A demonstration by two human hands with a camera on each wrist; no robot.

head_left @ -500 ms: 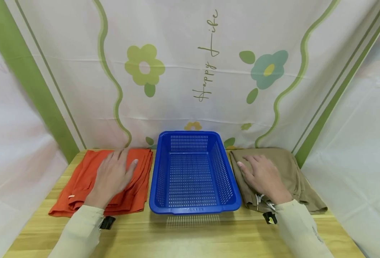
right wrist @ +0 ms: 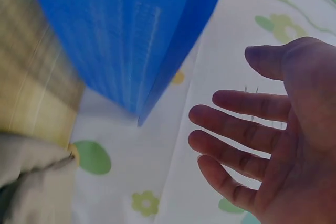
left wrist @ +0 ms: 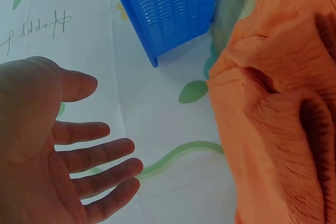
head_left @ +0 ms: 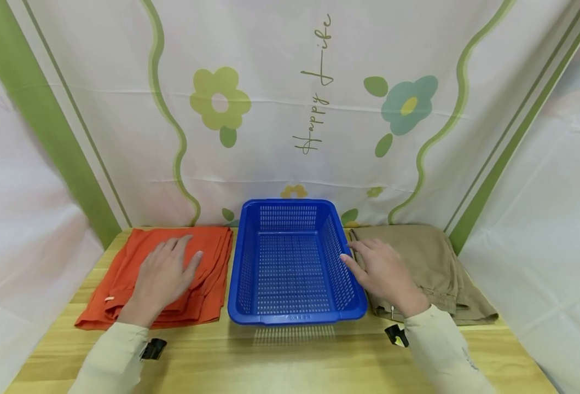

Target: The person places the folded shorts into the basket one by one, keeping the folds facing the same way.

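Note:
My left hand (head_left: 162,276) hovers over a folded orange garment (head_left: 211,284) on the left of the table. In the left wrist view its fingers are spread and hold nothing, and the orange cloth (left wrist: 273,108) lies apart from them. On the right, my right hand (head_left: 383,271) is above a folded khaki garment (head_left: 428,251) with a drawstring, its fingertips close to the right rim of a blue plastic basket (head_left: 295,317). The right wrist view shows those fingers extended with nothing in them, beside the basket wall (right wrist: 121,40).
The basket stands between the two garments on a wooden table (head_left: 270,361). A white curtain (head_left: 270,153) printed with flowers hangs behind, and plain white sheets flank both sides.
My right hand has moved left, from over the khaki garment toward the basket's rim. The left hand has shifted slightly left and toward me. Basket and garments stay in place.

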